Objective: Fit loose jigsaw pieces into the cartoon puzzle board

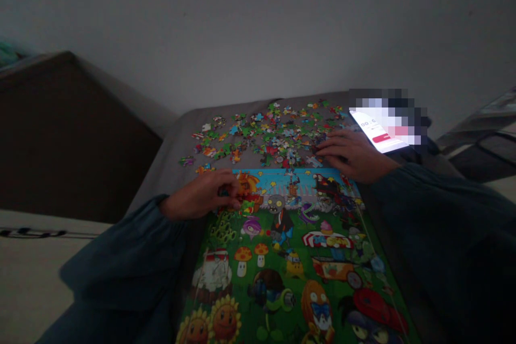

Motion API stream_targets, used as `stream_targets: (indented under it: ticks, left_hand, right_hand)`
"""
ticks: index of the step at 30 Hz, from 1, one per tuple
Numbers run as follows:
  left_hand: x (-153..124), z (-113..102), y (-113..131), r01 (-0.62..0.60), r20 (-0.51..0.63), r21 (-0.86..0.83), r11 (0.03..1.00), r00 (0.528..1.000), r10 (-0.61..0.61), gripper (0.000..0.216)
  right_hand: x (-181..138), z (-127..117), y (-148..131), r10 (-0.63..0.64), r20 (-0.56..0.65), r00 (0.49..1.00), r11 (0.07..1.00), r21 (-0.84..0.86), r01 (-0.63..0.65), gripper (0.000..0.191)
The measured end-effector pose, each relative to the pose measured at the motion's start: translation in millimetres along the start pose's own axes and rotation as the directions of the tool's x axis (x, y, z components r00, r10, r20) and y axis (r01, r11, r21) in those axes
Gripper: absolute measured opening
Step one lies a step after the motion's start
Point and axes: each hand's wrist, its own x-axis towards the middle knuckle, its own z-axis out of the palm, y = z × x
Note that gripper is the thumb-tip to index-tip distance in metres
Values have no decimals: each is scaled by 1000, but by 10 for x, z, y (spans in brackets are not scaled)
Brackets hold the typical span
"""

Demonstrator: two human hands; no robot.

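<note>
Left hand (201, 196): my fingers curl shut at the puzzle picture's (290, 263) top-left corner; whether on a piece, I cannot tell.
Right hand (353, 153): spread flat on loose pieces (274, 134).
Care: press lightly, I judge.

Loose colourful puzzle pieces (266, 134) lie scattered just beyond the flat cartoon puzzle picture (290, 258)

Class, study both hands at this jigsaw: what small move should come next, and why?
Probably the right hand should pinch one piece from the scattered colourful jigsaw pieces, since it lies flat among them, while the left hand rests curled at the top left corner of the cartoon garden puzzle picture.
</note>
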Motion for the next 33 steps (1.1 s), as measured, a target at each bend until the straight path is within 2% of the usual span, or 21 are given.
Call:
stream_targets:
  ticks: [3,9,13,16,20,27,33]
  left_hand:
    - [1,14,-30,1,-20,32,1000,1000,-1,39]
    - [-35,-4,-86,-20,-59,60,998,998,24,42]
    - [-51,-44,-76,30,-141,60,998,990,-21,32]
    - [-40,-45,-87,-11,-182,118,993,983,32,32]
    - [-16,-12,-149,-89,-154,212,973,980,124,43]
    - [-16,2,-241,-104,-156,222,969,978,141,44]
    - [-4,-10,-219,-97,-153,190,977,980,127,42]
  right_hand:
    - [2,-1,-4,-12,-15,1000,1000,-1,12,33]
    - [1,-10,-13,-8,-26,1000,1000,-12,8,34]
    - [1,-11,-8,3,-12,1000,1000,-13,-3,34]
    - [1,-12,-4,6,-1,1000,1000,-7,-6,34]
    - [0,-16,-3,-16,-8,1000,1000,-13,16,35]
    - [-8,10,27,-71,-51,996,997,-26,70,33]
    - [-7,50,49,-101,-91,991,995,-28,99,31]
